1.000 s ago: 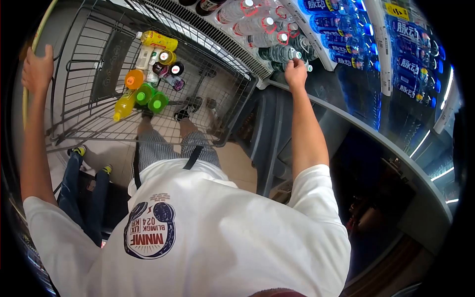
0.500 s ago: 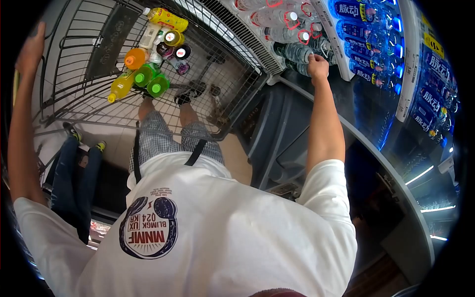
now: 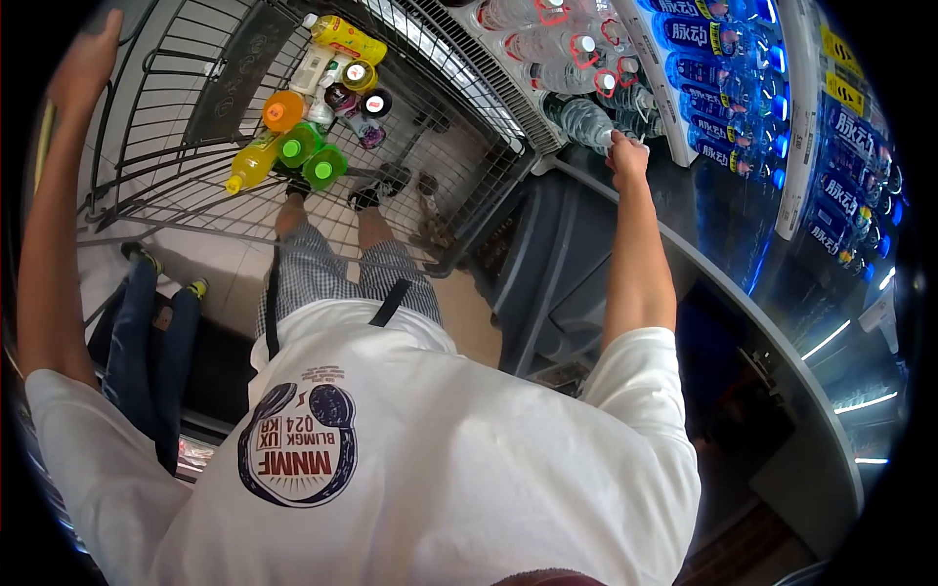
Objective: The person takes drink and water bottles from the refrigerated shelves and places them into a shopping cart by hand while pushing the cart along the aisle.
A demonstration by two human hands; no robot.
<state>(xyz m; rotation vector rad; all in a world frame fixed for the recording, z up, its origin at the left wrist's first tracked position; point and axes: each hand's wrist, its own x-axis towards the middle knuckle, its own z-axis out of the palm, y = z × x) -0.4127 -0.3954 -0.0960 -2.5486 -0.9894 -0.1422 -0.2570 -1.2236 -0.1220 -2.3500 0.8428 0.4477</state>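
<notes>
My right hand (image 3: 628, 161) is closed around the cap end of a clear water bottle (image 3: 586, 123) at the front of the shelf. The bottle lies slanted, its base towards the other clear bottles. At the far left edge, my left hand (image 3: 86, 68) is closed on the shopping cart's handle (image 3: 44, 142), with its fingers partly hidden. Inside the wire shopping cart (image 3: 161, 103) lie several drinks: a yellow bottle (image 3: 347, 37), an orange-capped bottle (image 3: 283, 111), a yellow-orange bottle (image 3: 256, 162), two green-capped bottles (image 3: 313, 159) and some dark-capped ones.
Clear bottles with red neck rings (image 3: 552, 47) stand behind the held one. Blue drink bottles (image 3: 708, 88) fill the shelf to the right, past a white divider (image 3: 650, 78). A grey cooler edge (image 3: 762, 327) curves by my right arm. Another person's jeans-clad legs (image 3: 142, 342) are at left.
My right hand has moved slightly towards me, and the water bottle has come forward and tilted with it. My left hand stays at the cart; the view has shifted a little.
</notes>
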